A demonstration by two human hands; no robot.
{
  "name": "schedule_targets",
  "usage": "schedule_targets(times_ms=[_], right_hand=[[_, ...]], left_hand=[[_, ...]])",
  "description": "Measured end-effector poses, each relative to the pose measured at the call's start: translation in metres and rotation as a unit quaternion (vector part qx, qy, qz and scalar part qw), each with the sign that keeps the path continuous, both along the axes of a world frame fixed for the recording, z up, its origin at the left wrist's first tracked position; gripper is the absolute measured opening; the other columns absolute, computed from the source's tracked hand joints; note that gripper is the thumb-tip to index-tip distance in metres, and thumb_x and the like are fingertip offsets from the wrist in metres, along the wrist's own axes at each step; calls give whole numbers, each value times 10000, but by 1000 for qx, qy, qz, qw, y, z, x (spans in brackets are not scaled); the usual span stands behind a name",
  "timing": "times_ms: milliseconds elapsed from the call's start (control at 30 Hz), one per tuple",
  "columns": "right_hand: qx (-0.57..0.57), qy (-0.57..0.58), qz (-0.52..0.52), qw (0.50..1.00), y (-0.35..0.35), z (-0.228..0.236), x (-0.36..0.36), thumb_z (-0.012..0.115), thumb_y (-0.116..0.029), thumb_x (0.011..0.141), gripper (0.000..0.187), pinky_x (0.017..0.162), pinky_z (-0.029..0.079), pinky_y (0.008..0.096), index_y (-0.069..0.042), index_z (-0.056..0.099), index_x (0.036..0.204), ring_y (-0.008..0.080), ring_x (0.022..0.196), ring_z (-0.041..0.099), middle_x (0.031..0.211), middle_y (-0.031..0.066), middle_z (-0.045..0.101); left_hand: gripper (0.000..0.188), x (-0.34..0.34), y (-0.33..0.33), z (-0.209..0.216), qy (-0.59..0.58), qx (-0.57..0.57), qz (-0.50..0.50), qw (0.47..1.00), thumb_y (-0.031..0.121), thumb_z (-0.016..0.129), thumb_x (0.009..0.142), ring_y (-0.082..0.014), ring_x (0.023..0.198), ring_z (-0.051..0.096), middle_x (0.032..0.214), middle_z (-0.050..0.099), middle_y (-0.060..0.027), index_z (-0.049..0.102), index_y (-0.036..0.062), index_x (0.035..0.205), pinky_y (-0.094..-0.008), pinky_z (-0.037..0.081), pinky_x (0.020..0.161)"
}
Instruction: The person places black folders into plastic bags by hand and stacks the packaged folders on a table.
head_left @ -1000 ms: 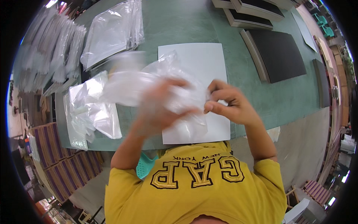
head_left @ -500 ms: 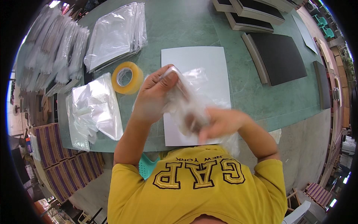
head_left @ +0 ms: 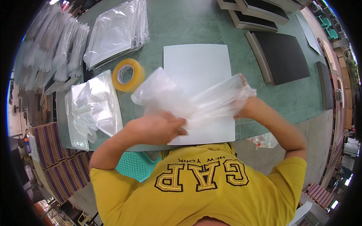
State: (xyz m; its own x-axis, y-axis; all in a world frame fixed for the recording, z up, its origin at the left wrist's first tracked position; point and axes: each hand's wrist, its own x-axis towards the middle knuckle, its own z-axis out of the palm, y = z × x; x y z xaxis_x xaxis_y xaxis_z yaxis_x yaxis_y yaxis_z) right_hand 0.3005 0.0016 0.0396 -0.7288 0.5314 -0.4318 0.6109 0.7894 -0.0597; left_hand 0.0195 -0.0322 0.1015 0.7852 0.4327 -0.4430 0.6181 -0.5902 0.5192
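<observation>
A clear plastic bag (head_left: 215,100) is stretched between my two hands, blurred in parts by motion. My left hand (head_left: 160,126) pinches its near left part, fingers curled toward the middle. At the bag's right end, my right hand (head_left: 245,101) is closed on the plastic, its fingers partly covered by the crinkled film. Beneath the bag lies a stack of white sheets or a white board (head_left: 196,60), flat on the green table (head_left: 181,22) and reaching its near edge. How many layers it has, I cannot tell.
Left of the board are a yellow tape roll (head_left: 135,84), loose plastic bags (head_left: 102,101) and a wrapped stack (head_left: 113,34). Piled bags (head_left: 49,49) fill the far left. Dark thick blocks (head_left: 284,58) stand at right. A teal stool (head_left: 135,165) is below the table edge.
My hands have moved apart, the left down and nearer, the right out to the right and up. The bunched bag is now spread wide between them. More of the teal stool shows.
</observation>
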Motion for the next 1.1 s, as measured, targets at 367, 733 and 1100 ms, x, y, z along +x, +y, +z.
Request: schedule_targets(times_ms=[367, 733, 1100], right_hand=[[-31, 301, -283, 910, 46, 70, -28, 581, -46, 670, 149, 573, 470, 338, -18, 588, 817, 228, 660, 596, 721, 117, 606], [9, 330, -376, 866, 98, -55, -28, 482, 52, 652, 385, 781, 433, 364, -69, 578, 1004, 314, 914, 540, 948, 126, 582], [15, 352, -440, 826, 173, -89, 34, 481, 31, 688, 318, 780, 442, 342, -43, 612, 968, 260, 880, 565, 946, 119, 581]], left_hand=[[218, -41, -6, -66, 85, 0, 17, 996, 196, 598, 734, -252, 638, 600, 796, 602, -132, 583, 24, 867, -339, 481, 563], [292, -90, 124, -127, -103, 368, 494, 781, -6, 546, 616, -331, 845, 551, 1002, 540, -143, 559, 65, 899, -379, 449, 730], [235, -50, 196, -143, -181, 233, 420, 858, 26, 581, 660, -273, 819, 575, 851, 593, -97, 656, 77, 877, -358, 445, 765]])
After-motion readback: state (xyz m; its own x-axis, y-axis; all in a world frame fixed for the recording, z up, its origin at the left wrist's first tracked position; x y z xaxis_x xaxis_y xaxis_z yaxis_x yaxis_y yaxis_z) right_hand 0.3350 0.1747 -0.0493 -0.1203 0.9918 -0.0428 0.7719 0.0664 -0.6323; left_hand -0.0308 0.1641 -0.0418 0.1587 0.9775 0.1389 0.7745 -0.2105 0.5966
